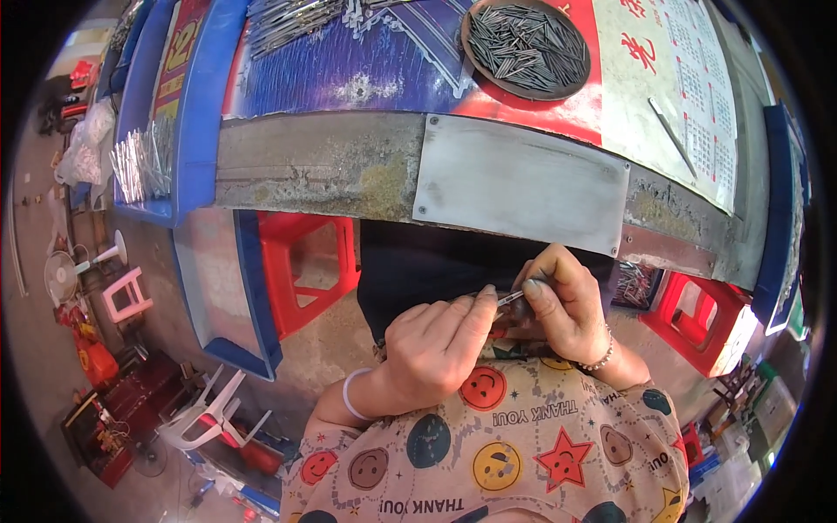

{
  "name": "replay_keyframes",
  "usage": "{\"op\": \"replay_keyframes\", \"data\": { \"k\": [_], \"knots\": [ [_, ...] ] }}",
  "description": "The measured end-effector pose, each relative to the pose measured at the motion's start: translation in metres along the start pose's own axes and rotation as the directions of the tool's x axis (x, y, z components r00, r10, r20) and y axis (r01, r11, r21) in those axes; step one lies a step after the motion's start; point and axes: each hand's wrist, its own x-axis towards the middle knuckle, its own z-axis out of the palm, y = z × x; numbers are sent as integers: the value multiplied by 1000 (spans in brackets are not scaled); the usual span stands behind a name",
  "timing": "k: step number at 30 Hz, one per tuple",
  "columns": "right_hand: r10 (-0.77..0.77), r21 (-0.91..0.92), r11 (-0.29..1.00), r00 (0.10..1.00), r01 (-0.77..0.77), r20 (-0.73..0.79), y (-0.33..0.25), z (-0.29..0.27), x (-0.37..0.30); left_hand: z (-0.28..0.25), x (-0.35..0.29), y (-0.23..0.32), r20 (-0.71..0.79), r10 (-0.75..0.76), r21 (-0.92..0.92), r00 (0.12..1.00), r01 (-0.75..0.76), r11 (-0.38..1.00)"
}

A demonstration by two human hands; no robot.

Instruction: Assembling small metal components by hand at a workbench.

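Observation:
A slim, silvery metal piece [509, 299] is pinched between my two hands, just in front of my chest and below the table's front edge. My left hand [440, 342] is closed on its left part, with thumb and forefinger pressed together. My right hand [565, 305] is closed at its other end, thumb bent against the forefinger. The fingers hide most of the piece, so its exact kind cannot be made out. Beyond the hands, a pale metal plate [521, 185] is screwed to the table's front edge.
On the table stands a round brown bowl [558, 94] heaped with thin dark metal pieces. Silvery metal pieces [292, 24] lie at the back left. A slender metal tool [672, 138] rests on the printed paper at right. Blue trays [193, 113] and red stools [301, 270] stand around.

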Motion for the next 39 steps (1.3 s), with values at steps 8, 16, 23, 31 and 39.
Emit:
{"op": "replay_keyframes", "data": {
  "k": [8,16,23,31,39],
  "knots": [
    [51,132,990,999,-48,-12,-2,1,3,-3,5,-1,21,17,51,1000,-18,999],
    [-65,224,968,979,109,-195,-20,-33,-2,-19,50,-3,14,-43,-138,999,44,989],
    [-397,-185,916,743,356,-538,2,-76,0,-30,183,-42,-113,67,-107,991,-80,991],
    [-625,-499,758,686,419,-373,-3,-85,6,48,376,-123,-149,300,145,942,-279,949],
    [-620,-529,754,690,390,-373,0,-79,15,77,403,-163,-50,216,180,975,-204,962]
  ]
}}
